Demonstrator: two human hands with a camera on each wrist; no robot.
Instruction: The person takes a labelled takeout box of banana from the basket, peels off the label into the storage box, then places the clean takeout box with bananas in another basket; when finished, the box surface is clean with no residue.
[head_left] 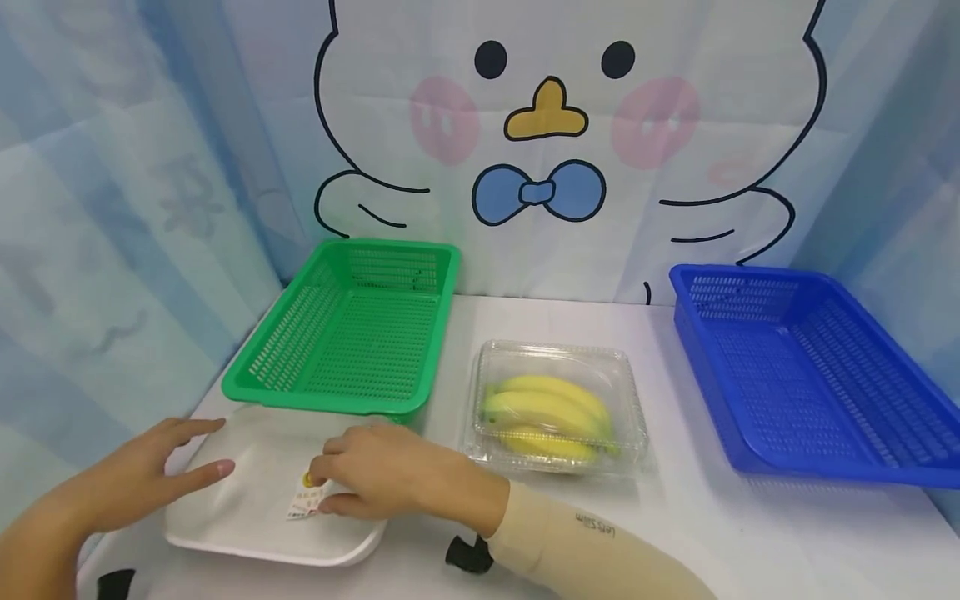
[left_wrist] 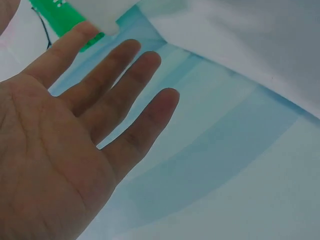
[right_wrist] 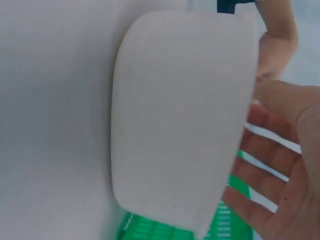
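Label on white tray half hidden under right hand.

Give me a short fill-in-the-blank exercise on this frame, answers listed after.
1. The clear box between the two baskets holds ____.
2. The basket just behind the white tray is ____ in colour.
3. The right hand rests on the tray beside a small ____.
4. The left hand, fingers straight, sits at the tray's ____ edge.

Missing words: bananas; green; label; left
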